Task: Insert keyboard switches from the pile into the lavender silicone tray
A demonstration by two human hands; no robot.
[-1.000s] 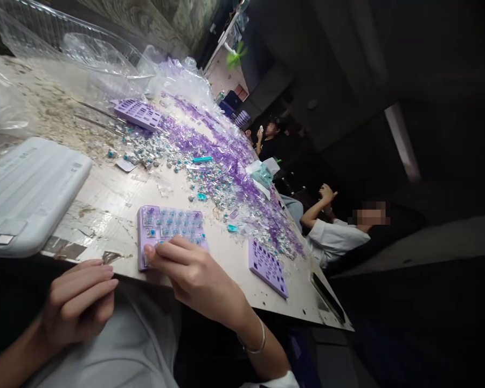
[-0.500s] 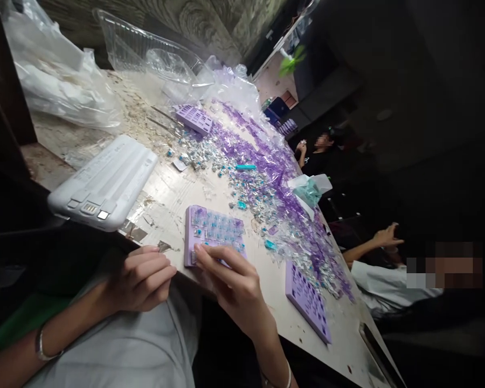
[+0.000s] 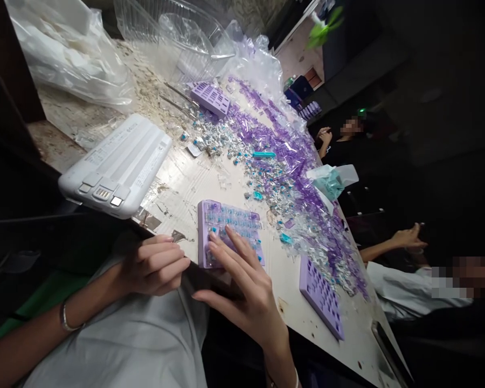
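A purple slotted block (image 3: 203,237) lies at the table's near edge, with rows of small clear pieces with blue parts (image 3: 236,221) in it. Over its near side is my right hand (image 3: 246,291), fingers spread and thumb apart; the fingertips rest on or just above the pieces. No held thing shows in that hand. To the left, just off the table edge, my left hand (image 3: 157,267) is curled with its fingers together. Whatever it may hold is hidden.
Loose clear and blue pieces (image 3: 275,188) and purple pieces (image 3: 283,145) cover the table's middle. Other purple blocks (image 3: 321,299) lie right and at the back. A white power bank (image 3: 117,164) lies left, plastic bags (image 3: 73,64) behind it. Two people sit across the table.
My right hand has gone from a pinch at the block's near left corner to spread fingers over its pieces. The left hand stays curled. The whole view has shifted slightly.
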